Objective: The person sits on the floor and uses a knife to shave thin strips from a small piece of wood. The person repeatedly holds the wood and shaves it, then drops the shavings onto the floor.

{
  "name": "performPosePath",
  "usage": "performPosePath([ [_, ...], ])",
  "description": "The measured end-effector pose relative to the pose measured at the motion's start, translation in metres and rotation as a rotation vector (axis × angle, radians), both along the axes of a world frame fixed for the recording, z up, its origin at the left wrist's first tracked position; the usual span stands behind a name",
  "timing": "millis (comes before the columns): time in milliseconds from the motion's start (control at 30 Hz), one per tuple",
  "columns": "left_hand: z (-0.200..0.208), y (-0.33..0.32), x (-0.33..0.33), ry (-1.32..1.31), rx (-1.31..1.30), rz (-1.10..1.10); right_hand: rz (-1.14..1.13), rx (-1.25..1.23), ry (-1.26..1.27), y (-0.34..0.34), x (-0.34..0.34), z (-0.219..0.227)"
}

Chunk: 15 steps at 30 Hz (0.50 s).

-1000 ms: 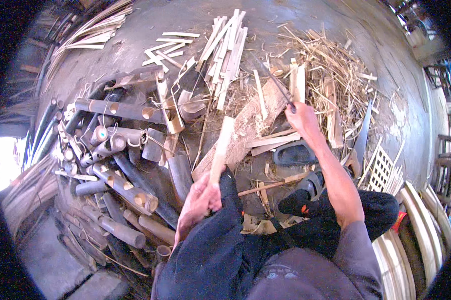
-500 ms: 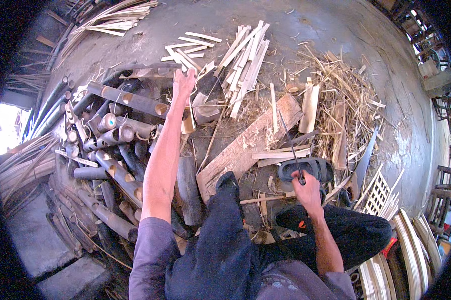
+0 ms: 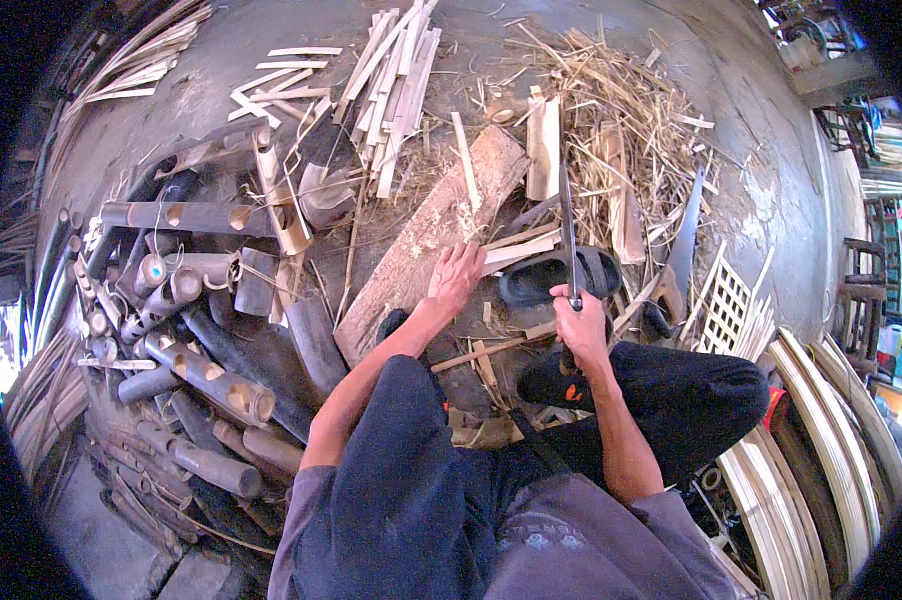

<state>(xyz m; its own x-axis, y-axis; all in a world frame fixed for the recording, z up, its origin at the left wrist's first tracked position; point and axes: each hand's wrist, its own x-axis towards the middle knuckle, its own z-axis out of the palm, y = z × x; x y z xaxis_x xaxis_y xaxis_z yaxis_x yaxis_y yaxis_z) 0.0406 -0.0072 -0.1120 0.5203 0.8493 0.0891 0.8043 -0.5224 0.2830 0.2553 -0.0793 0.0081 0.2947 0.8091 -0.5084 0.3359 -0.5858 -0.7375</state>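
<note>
My right hand (image 3: pixel 582 328) is closed around the handle of a long, narrow-bladed knife (image 3: pixel 568 205), its blade pointing away from me. My left hand (image 3: pixel 457 272) is over the near right edge of a thick wooden board (image 3: pixel 411 235), fingers stretched out and nothing visibly gripped. Just beyond those fingers, split bamboo strips (image 3: pixel 523 250) lie beside the board. A thin bamboo slat (image 3: pixel 466 160) rests on the board's far part among pale shavings. Under the knife, a dark sandal (image 3: pixel 531 282) is on the ground.
Dark bamboo tubes (image 3: pixel 211 375) are heaped on the left. Beyond the board lie a stack of pale slats (image 3: pixel 396 90) and a mound of shavings (image 3: pixel 621 110). A handsaw (image 3: pixel 685 240) and a lattice panel (image 3: pixel 727 310) are at right, with long bamboo strips (image 3: pixel 821 440) nearer me.
My left hand has come back from the far bamboo pieces to the board's near edge. The knife has swung more upright in my right hand. The view has shifted right.
</note>
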Motion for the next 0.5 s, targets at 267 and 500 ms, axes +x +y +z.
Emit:
performPosePath([
  [267,0.033,0.004,-0.026,-0.487,-0.483,0.316,-0.110,0.054,0.139,-0.009,-0.009,-0.015],
  [500,0.104,0.045,-0.073,-1.758,-0.628,0.477,0.049,0.012,-0.030,-0.003,-0.019,-0.037],
])
